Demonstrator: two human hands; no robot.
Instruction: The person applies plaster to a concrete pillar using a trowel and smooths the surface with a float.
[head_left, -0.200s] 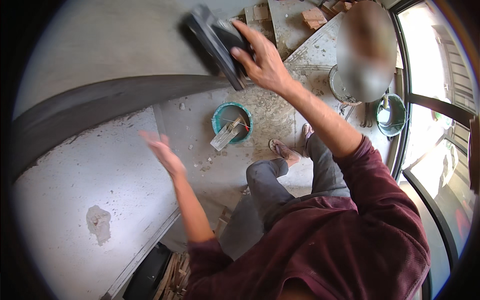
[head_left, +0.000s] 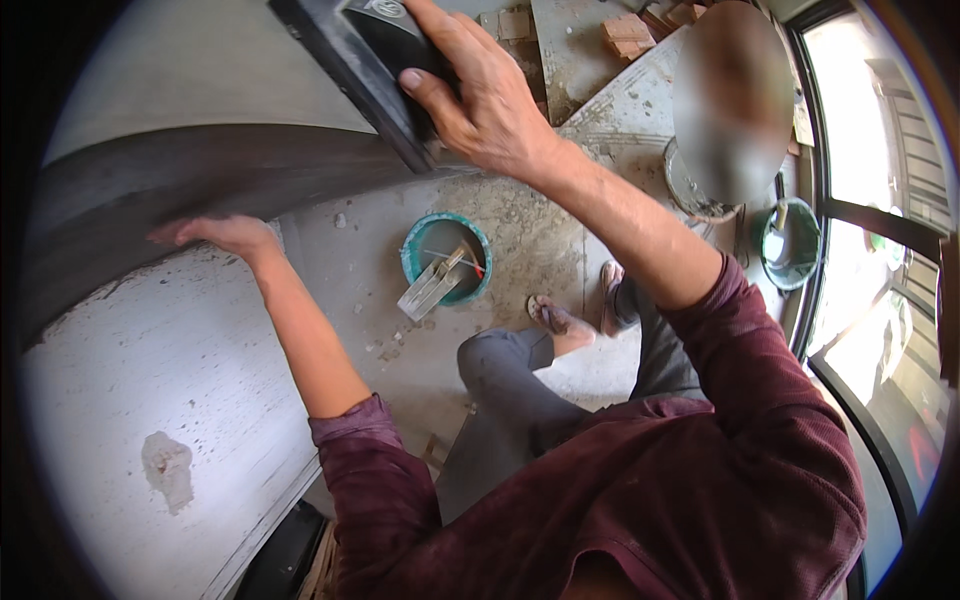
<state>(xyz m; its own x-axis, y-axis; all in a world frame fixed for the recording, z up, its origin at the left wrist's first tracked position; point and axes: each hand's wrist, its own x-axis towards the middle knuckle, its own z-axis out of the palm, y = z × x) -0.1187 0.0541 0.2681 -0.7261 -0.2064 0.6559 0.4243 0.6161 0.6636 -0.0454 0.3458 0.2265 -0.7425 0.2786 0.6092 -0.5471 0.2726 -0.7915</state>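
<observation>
My right hand [head_left: 490, 110] grips a black plastering float [head_left: 350, 75], raised near the smooth grey wall surface [head_left: 190, 80]. My left hand [head_left: 220, 235] is open, its fingers apart and stretched toward the dark grey band [head_left: 150, 175] of that surface, just above a white slab [head_left: 160, 360]; whether they touch it I cannot tell. Below the float, on the dusty floor, sits a teal bucket [head_left: 410, 240] with grey water and a flat tool with a handle [head_left: 430, 285] resting across it.
Broken bricks [head_left: 628, 35] and stained boards [head_left: 560, 60] lie at the back. A pale bucket [head_left: 685, 185] and a green bucket [head_left: 790, 260] stand near the glazed window frame [head_left: 820, 200] at right. A blurred patch hides the upper right. My sandalled feet [head_left: 555, 320] are below.
My right hand and the float have moved left and upward. My left hand has swung left and up to the dark band.
</observation>
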